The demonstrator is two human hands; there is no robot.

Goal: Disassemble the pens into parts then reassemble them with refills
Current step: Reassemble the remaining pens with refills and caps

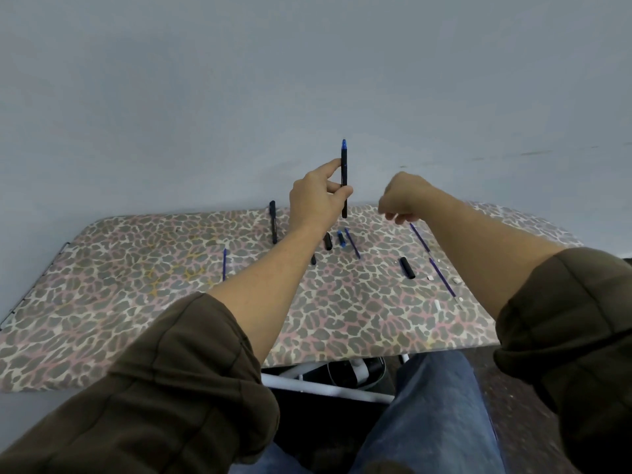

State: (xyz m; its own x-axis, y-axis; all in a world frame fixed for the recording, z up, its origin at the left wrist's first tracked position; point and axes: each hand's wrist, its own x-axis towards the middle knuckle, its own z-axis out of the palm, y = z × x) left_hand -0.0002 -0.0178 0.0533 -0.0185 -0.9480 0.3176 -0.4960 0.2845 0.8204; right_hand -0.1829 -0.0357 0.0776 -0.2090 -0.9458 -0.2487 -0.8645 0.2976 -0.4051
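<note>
Where draped in leopard-print cloth, spans the whole width against a plain grey wall (205, 80): the table (136, 285). Crossed by two bare forearms (266, 285) out of rolled brown sleeves (191, 371), which hide part of the cloth's middle and right.

Left hand (314, 196) up over the far edge, pinching a pen (344, 172) between thumb and fingertips. Stands upright in the air, clear of the cloth: black barrel, blue end uppermost. Right hand (402, 200) just beside, apart from the pen, back to the camera, fingers curled down and blurred; cannot tell whether anything sits inside.

On the cloth, a second whole black pen (273, 222) left of the left wrist. Further left, alone, a thin blue refill (224, 265). Between the forearms, side by side: a short black cap (327, 241), a small blue piece (341, 239), a second refill (353, 243). Near the right forearm, a black barrel section (407, 267), two more blue refills (443, 278) partly hidden by that arm, and several tiny white bits (437, 305).
</note>
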